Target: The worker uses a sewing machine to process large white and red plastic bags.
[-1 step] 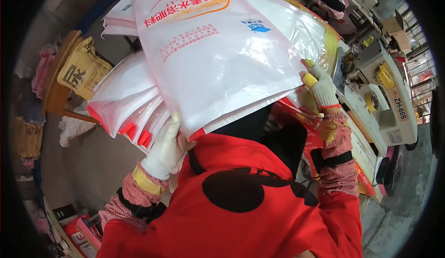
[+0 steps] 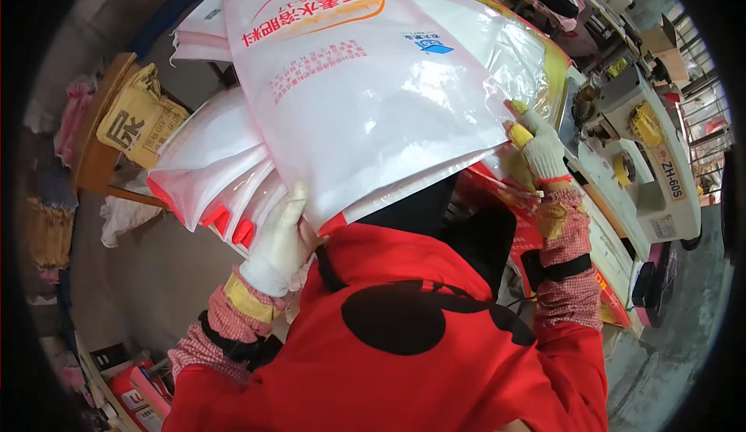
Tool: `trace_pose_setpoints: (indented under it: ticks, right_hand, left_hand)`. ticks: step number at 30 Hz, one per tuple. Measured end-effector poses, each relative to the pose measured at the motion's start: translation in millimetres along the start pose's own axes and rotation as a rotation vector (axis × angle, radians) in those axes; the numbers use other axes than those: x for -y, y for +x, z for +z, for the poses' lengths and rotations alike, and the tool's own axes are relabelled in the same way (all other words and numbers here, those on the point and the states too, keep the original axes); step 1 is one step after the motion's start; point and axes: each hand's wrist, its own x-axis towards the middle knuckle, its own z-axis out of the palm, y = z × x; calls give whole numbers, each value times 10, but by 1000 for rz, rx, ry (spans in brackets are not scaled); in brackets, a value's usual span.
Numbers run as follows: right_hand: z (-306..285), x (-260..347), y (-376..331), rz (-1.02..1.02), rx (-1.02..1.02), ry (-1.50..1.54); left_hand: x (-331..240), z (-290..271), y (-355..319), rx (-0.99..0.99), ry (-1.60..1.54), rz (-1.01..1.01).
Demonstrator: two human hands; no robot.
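A large white woven plastic sack (image 2: 373,121) with red and blue print lies flat across my lap and the work surface. My left hand (image 2: 277,247), in a white glove, is closed on its near left corner beside a red patch. At the near right corner, my right hand (image 2: 539,146), gloved with yellow-wrapped fingertips, pinches the edge between thumb and finger. Under its left side fans a stack of similar white sacks (image 2: 210,164) with red corners. More glossy sacks (image 2: 517,55), edged red and yellow, lie beneath it at the far right.
A sewing machine (image 2: 649,152) with yellow thread stands close to my right. To the left, a yellow sack (image 2: 140,117) hangs over a wooden chair back (image 2: 92,141). Boxes and red packages (image 2: 132,389) sit low at the near left. Fabric piles lie at the far right.
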Motion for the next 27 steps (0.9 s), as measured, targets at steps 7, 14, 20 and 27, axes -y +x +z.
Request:
trace_pose_setpoints:
  ticks: [7, 14, 20, 27]
  right_hand:
    - [-41, -60, -140, 137, -30, -34]
    - [553, 403, 614, 94, 108, -207]
    - [1940, 1402, 1432, -241, 192, -650]
    - [2797, 1658, 982, -336, 280, -732]
  left_hand:
    - [-325, 68, 212, -347, -52, 153]
    - [-1417, -711, 208, -181, -51, 533]
    - [-1533, -1995, 495, -383, 43, 418]
    - [472, -1895, -94, -524, -105, -90]
